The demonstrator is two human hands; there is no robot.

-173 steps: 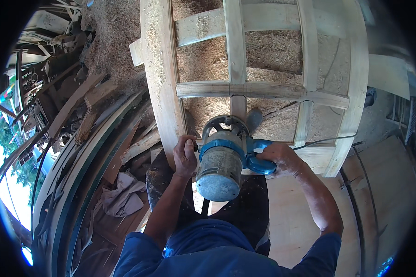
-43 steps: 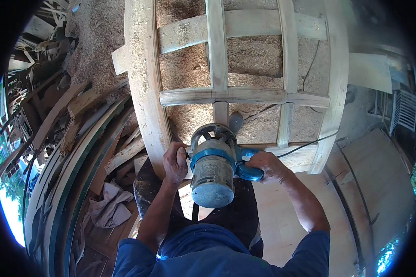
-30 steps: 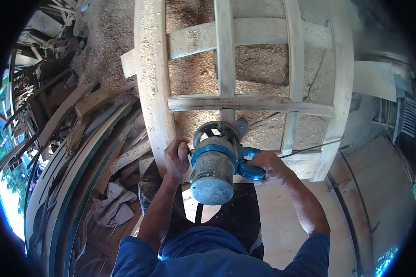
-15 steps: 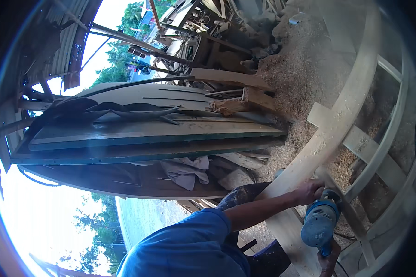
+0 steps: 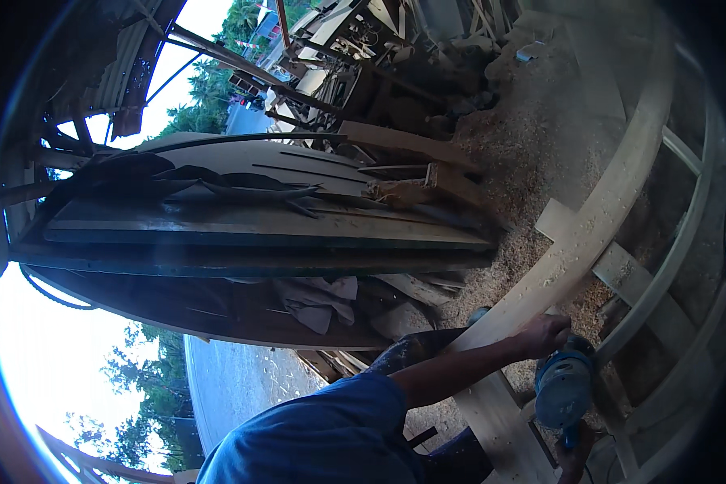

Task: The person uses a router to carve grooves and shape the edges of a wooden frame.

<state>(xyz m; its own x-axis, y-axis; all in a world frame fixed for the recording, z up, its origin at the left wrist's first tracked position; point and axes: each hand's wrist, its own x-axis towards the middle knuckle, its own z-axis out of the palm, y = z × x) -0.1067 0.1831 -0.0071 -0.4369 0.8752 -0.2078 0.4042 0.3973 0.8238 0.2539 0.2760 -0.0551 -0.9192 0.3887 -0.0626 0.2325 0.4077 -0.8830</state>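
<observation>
A blue corded power tool (image 5: 563, 391), with a rounded motor housing and a rear handle, is held between my two hands. My left hand (image 5: 544, 335) is closed at the tool's far end, its forearm crossing over a long curved wooden beam (image 5: 540, 282). On the rear handle, my right hand (image 5: 574, 458) is wrapped, partly in shadow at the lower edge. The tool sits beside the beam's right edge; its working face is hidden, so its exact kind is unclear. Pale shavings lie scattered along the beam.
Slimmer curved strips (image 5: 669, 258) and a cross plank (image 5: 633, 274) join the beam on the right. Shavings (image 5: 532, 137) cover the ground beyond. To the left lies a long boat hull (image 5: 282, 242), with a cloth (image 5: 319, 302) below its edge and a wooden block (image 5: 452, 177) at its end.
The picture has darkened and the view has shifted slightly. My hands keep their hold on the power tool, which has moved only a little relative to the beam.
</observation>
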